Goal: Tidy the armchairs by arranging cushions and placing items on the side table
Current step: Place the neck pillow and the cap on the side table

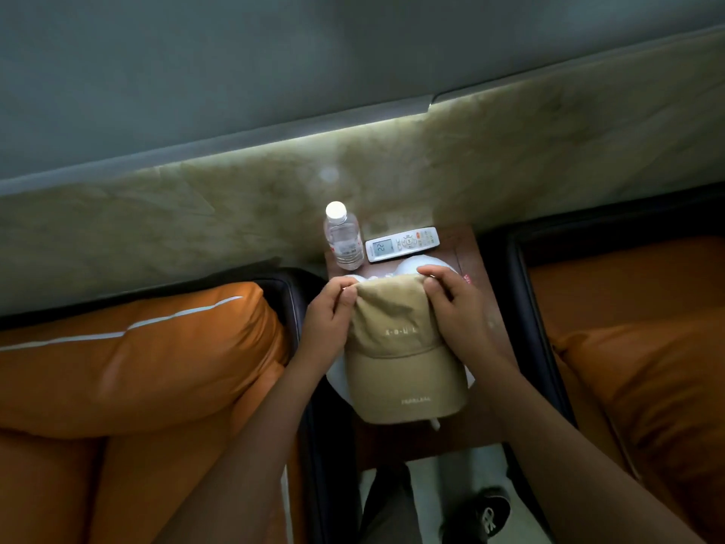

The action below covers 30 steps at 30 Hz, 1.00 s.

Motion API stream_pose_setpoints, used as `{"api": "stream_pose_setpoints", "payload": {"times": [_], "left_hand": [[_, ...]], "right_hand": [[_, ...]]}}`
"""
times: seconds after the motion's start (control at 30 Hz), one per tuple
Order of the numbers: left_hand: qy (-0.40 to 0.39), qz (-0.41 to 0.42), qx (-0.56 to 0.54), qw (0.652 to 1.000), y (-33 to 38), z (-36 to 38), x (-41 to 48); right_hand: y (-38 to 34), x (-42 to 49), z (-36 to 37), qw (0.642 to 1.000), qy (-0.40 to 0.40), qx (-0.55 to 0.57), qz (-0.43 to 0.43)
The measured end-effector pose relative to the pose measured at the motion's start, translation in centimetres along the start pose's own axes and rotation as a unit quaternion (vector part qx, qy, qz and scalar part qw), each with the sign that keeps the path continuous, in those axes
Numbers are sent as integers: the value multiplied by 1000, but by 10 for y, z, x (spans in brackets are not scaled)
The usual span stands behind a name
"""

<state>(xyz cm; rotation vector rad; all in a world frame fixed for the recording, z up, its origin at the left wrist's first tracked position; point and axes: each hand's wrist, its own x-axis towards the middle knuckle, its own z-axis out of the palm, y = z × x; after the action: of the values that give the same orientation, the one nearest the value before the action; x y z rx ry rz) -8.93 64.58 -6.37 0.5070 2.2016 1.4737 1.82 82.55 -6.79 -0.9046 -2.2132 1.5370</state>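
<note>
A beige cap [400,359] lies on a white object [427,265] on the dark wooden side table [467,249] between two orange armchairs. My left hand [329,320] pinches the cap's back edge on the left. My right hand [455,308] grips the same edge on the right, fingers curled over it. The cap's brim points toward me. A clear water bottle [343,239] with a white lid stands at the table's far left. Beside it lies a white remote control [402,244]. An orange cushion [133,347] with white piping sits on the left armchair.
The right armchair [635,339] has an orange seat and a dark frame. A marbled ledge [235,206] runs along the wall behind the table. Below the table's near edge I see my leg and a dark shoe [490,512] on a pale floor.
</note>
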Motion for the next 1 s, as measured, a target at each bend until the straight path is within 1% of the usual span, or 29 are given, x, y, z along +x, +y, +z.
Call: {"api": "stream_pose_setpoints", "payload": {"times": [0.1,0.17,0.27,0.4,0.5,0.63,0.7,0.77,0.8,0.9,1.0], "left_hand": [[5,-18,29,999,-38,5,11],[9,-30,21,999,-50,9,13],[14,-13,-3,1000,-45,15,19],[37,23,15,999,-34,23,26],[11,7,35,999,-43,24,27],[-24,-23,92,995,-54,24,21],[-31,-65,100,992,-55,23,11],[-34,-110,96,989,-58,20,-6],[-34,-117,94,988,-60,17,-17],[-39,-114,120,985,-75,10,-59],[-23,-129,162,978,-90,9,-104]], "right_hand": [[19,16,12,999,-7,-33,18],[34,18,15,999,-9,-40,20],[41,16,16,999,1,-38,22],[33,24,13,998,35,-35,24],[36,23,13,998,25,-50,38],[39,13,8,995,-7,-49,85],[42,6,6,991,-14,-11,134],[44,-8,1,981,-3,36,192],[45,-18,-2,977,-1,47,210],[48,-55,-17,973,-19,22,231],[61,-97,-31,963,-36,4,266]]}}
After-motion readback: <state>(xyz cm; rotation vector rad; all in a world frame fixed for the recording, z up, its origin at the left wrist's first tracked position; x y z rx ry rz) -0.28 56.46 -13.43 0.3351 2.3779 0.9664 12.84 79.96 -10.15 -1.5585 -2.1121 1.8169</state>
